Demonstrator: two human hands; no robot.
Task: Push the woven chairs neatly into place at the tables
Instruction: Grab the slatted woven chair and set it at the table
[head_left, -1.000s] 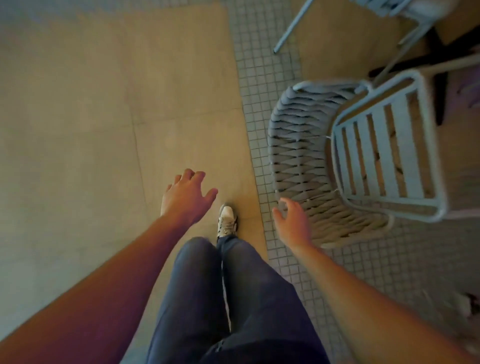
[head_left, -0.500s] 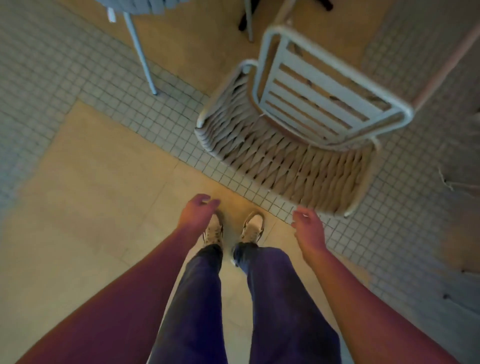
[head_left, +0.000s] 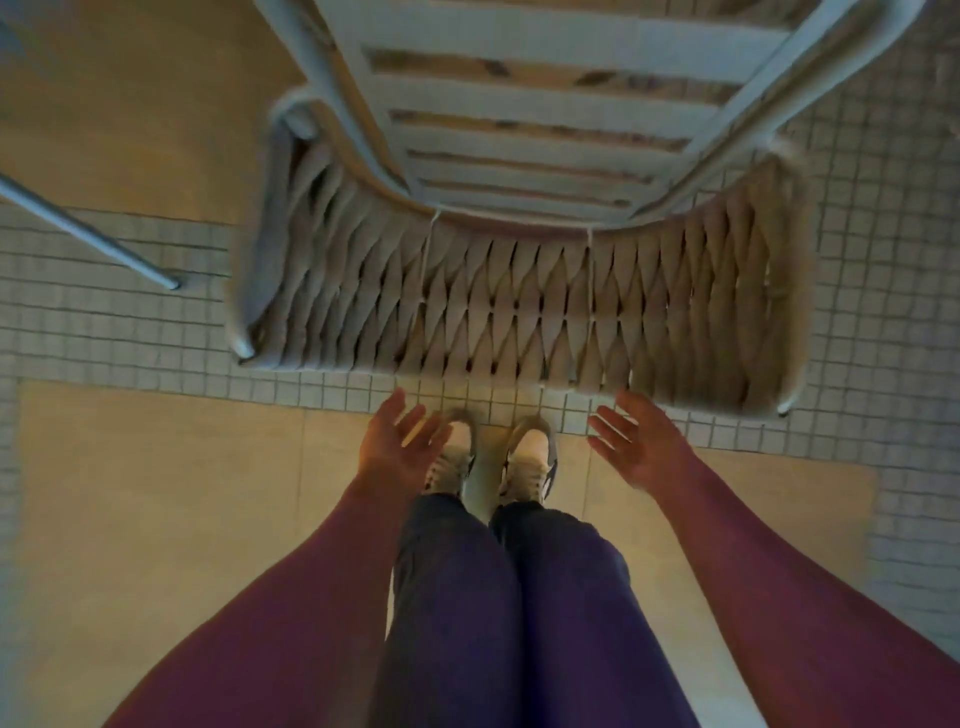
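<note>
A woven chair stands right in front of me, its beige woven backrest facing me and its slatted white seat beyond. My left hand hovers just below the backrest's lower edge, palm up, fingers spread, holding nothing. My right hand is also open, palm turned inward, close under the backrest's right part. Neither hand touches the chair. The table is not visible.
A grey metal leg of another piece of furniture slants down to the small-tile floor at the left. My two feet in pale shoes stand at the seam between large tan tiles and small white tiles.
I have turned and stepped squarely behind the chair, which now fills the upper view. Both hands have risen toward the backrest and opened wider.
</note>
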